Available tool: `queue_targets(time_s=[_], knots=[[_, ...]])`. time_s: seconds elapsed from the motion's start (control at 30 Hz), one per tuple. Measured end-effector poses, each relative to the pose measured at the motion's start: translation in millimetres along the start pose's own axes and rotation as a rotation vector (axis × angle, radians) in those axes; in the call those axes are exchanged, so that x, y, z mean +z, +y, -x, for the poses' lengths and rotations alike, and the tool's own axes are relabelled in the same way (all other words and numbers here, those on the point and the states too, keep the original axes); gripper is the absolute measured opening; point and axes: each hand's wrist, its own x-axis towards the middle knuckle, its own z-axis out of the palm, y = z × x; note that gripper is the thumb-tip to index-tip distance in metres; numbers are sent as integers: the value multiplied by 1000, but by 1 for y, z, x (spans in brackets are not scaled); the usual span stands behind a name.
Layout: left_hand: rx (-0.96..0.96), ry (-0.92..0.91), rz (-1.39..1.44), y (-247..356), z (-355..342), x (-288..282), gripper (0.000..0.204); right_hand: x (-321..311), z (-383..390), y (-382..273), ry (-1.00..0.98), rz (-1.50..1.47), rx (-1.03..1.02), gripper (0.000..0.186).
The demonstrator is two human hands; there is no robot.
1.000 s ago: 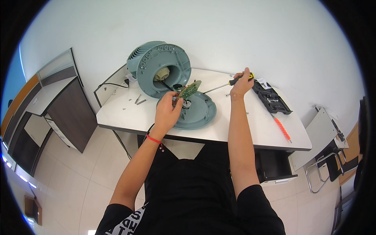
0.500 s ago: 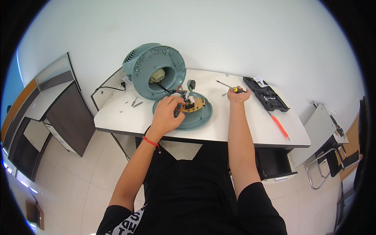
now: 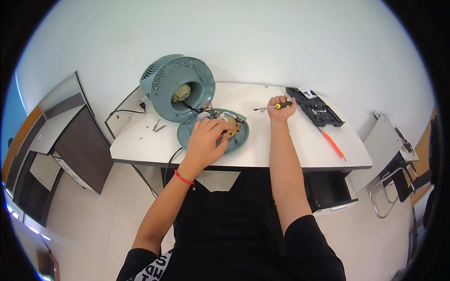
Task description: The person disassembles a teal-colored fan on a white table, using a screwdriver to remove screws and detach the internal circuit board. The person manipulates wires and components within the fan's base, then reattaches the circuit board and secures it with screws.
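My left hand is over the round grey-green base, its fingers curled down onto the near left part of a tan circuit board. Its fingertips are partly hidden, but they appear to grip the board. Wires and small parts lie behind the fingers. Off to the right, my right hand is raised over the table, closed around a screwdriver with a black and yellow handle, its shaft pointing left. Behind the base, the grey-green fan-like housing lies on its side, its hollow underside facing me, with a dark cable running out.
An open black tool case lies at the table's right, near an orange-handled tool. Small metal pieces are on the white tabletop at left. An open drawer juts out below the right front edge.
The circuit board has come down flatter into the base, my left fingers shifting over it. A small dark part no longer stands up behind it. My right hand has turned the screwdriver nearly level.
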Motion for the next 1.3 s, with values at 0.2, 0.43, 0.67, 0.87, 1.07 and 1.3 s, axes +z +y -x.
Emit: queue_targets(time_s=[0.2, 0.43, 0.67, 0.87, 1.07, 1.3], knots=[[-146, -28, 232, 34, -32, 31, 35, -1, -1, 1, -156, -72, 87, 39], [-273, -63, 250, 21, -40, 75, 26, 5, 4, 4, -156, -75, 106, 33], [-372, 42, 303, 19, -21, 89, 13, -1, -1, -1, 81, -129, -96, 34], [41, -163, -98, 21, -28, 118, 18, -12, -3, -10, 179, 44, -149, 42], [10, -332, -397, 35, -26, 149, 27, -5, 2, 1, 137, 56, -119, 38], [186, -147, -214, 28, -16, 118, 28, -17, -7, 4, 119, 95, -26, 26]])
